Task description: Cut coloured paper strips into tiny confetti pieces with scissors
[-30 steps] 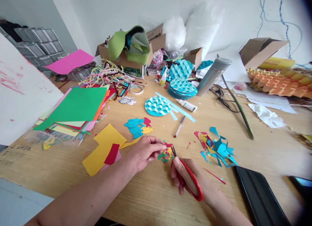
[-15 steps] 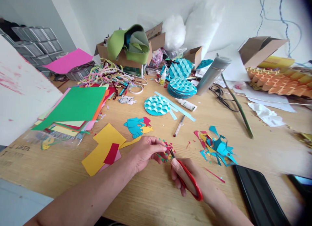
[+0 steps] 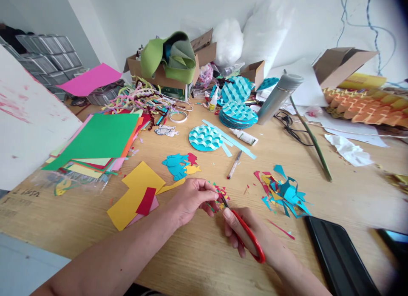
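Note:
My right hand (image 3: 239,228) is closed around the red handles of a pair of scissors (image 3: 248,236), whose blades point up and left to my left fingertips. Thumb and fingers of my left hand (image 3: 197,196) pinch a tiny red paper piece at the blade tips. Small red, green and yellow scraps (image 3: 221,189) lie on the table just beyond and beneath the fingers. Past my left hand are blue fish cutouts (image 3: 175,165), a yellow fish (image 3: 193,169) and a red cutout (image 3: 192,158). Yellow paper (image 3: 143,179) and a red rectangle (image 3: 146,201) lie left.
Blue offcuts (image 3: 291,192) and a black phone-like device (image 3: 339,253) lie right. A pen (image 3: 234,165), a wavy-patterned disc (image 3: 205,138) and a glue tube (image 3: 244,137) are ahead. Green paper (image 3: 102,136) tops a stack at left; a grey bottle (image 3: 279,98) stands behind.
Both hands stay in almost the same place. The scissor blades look slightly more closed at my left fingertips.

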Demonstrator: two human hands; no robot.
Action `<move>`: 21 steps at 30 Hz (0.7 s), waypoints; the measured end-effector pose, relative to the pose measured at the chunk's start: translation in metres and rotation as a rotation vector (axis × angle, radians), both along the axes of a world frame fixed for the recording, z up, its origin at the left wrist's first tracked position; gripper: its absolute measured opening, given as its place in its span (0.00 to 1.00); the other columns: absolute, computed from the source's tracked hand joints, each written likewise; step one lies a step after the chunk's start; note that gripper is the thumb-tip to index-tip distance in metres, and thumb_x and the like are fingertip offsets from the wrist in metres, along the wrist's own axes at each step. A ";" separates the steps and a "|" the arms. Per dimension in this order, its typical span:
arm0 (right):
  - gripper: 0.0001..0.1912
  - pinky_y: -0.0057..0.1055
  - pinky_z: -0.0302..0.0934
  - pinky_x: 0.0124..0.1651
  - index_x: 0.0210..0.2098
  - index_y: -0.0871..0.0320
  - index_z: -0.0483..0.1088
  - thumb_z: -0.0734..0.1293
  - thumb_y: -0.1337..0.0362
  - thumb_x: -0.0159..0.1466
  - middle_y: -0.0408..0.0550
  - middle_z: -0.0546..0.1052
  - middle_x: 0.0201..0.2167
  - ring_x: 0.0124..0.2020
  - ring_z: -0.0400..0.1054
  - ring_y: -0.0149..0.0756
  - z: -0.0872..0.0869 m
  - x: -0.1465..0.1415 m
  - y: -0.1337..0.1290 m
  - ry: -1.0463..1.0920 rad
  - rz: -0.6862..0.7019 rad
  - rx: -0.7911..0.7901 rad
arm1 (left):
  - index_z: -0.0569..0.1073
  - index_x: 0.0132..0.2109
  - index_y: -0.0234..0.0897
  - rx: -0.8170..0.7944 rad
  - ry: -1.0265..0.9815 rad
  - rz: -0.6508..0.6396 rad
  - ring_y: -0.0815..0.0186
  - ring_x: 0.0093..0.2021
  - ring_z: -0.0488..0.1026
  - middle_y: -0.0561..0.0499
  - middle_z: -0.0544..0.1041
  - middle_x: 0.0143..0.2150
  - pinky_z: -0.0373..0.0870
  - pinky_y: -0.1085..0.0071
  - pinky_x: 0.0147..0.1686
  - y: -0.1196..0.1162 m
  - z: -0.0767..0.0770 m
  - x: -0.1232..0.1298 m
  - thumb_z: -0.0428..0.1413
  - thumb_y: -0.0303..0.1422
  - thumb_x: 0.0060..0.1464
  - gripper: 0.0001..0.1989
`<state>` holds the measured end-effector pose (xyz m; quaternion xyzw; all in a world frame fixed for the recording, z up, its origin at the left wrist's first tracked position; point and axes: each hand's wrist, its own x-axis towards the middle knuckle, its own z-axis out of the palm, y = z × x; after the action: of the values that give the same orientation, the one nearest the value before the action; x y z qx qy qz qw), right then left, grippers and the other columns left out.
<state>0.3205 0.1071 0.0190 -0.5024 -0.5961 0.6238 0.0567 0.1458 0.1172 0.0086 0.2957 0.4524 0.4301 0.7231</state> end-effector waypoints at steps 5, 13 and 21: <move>0.28 0.17 0.48 0.13 0.23 0.61 0.64 0.58 0.40 0.61 0.39 0.66 0.14 0.11 0.59 0.22 -0.003 0.001 0.001 -0.001 -0.007 -0.007 | 0.71 0.27 0.32 -0.005 0.012 0.014 0.70 0.20 0.70 0.52 0.73 0.22 0.64 0.76 0.16 0.000 0.000 0.000 0.63 0.31 0.38 0.09; 0.27 0.17 0.49 0.13 0.23 0.60 0.63 0.59 0.41 0.61 0.38 0.65 0.14 0.11 0.59 0.22 -0.002 0.000 0.001 -0.003 -0.014 -0.008 | 0.70 0.27 0.32 -0.008 0.003 -0.001 0.70 0.20 0.71 0.52 0.73 0.21 0.64 0.77 0.16 0.000 0.000 0.001 0.62 0.30 0.39 0.08; 0.28 0.18 0.49 0.13 0.22 0.60 0.63 0.59 0.41 0.60 0.39 0.66 0.14 0.11 0.60 0.23 -0.002 -0.001 0.001 -0.020 -0.006 -0.004 | 0.70 0.27 0.32 -0.018 0.002 0.001 0.70 0.20 0.70 0.53 0.72 0.21 0.64 0.77 0.15 -0.001 0.001 0.000 0.62 0.30 0.38 0.09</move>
<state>0.3199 0.1079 0.0174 -0.5106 -0.5938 0.6198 0.0518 0.1463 0.1165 0.0093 0.2892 0.4570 0.4260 0.7252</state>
